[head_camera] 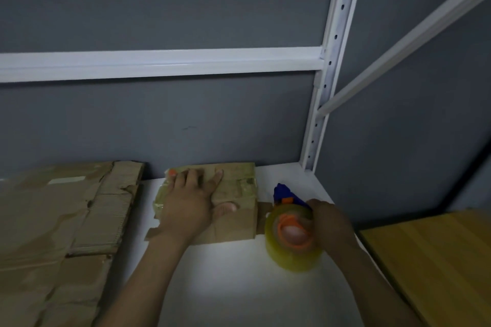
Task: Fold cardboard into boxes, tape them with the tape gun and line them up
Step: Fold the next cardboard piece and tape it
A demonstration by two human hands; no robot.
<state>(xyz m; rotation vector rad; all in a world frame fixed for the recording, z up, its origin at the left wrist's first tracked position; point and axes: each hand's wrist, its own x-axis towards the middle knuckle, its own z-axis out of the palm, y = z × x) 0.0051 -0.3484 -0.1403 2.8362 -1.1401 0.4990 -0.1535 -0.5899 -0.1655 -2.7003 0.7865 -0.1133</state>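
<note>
Because the small cardboard box [239, 186] is already closed up and lies toward the back edge of the white shelf [239, 287], nearly against the grey wall [186, 119], this looks like the sealing step. The left hand [191, 202] lies flat on the box's top, fingers straight and spread, thumb pointing right, pinning it down. Just off the box's right end, the right hand [329, 220] has its fingers curled round the handle of the blue and orange tape gun [283, 194], whose roll of clear tape [289, 255] faces the camera. A short brown tab sticks out between the box and the gun; whether it is tape or a flap I cannot tell.

The box is probably light and hollow, so it should slide easily on the smooth shelf and dent under hard pressure. Its card looks worn and creased. The glossy taped left end will likely be slippery, so the bare card of the top and sides seems the better place to hold. Its flaps are down, so what is inside, if anything, cannot be seen.

At the shelf's left edge lies a stack of flattened cardboard [53, 220], torn and wrinkled, stiff only along its flutes and likely to flop at the creases. White bars of the rack frame [326, 74] rise at the back right corner. A yellow wooden board [438, 260] sits beyond the right edge.
</note>
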